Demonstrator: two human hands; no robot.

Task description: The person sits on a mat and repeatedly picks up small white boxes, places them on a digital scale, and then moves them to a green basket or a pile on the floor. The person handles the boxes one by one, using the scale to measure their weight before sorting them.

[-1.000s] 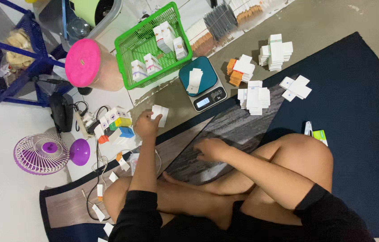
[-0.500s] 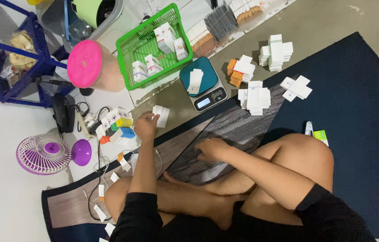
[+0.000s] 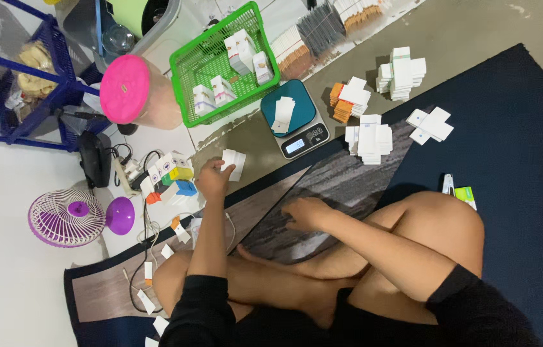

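My left hand [image 3: 212, 180] is stretched out over the floor, its fingers pinched on a small white carton [image 3: 233, 162] that hangs just past the fingertips, near the edge of the dark mat [image 3: 515, 160]. My right hand [image 3: 306, 213] lies flat, fingers loose and holding nothing, on the grey wood-grain board [image 3: 342, 186]; I judge it is resting there as a brace while I sit cross-legged.

Farther out, a teal kitchen scale [image 3: 294, 119] stands with a white slip on its platform, within reach of the left hand, presumably so that items can be weighed without shifting position. Beyond it a green wire basket [image 3: 220, 64] holds several upright white boxes. To the right, flat white cartons are stacked in separate piles [image 3: 371, 138], with a further stack [image 3: 402, 72] far right, apparently sorted by kind. On the left stand a pink-lidded jar [image 3: 127, 90], a cluster of small coloured boxes [image 3: 172, 177] and a purple desk fan [image 3: 69, 218].
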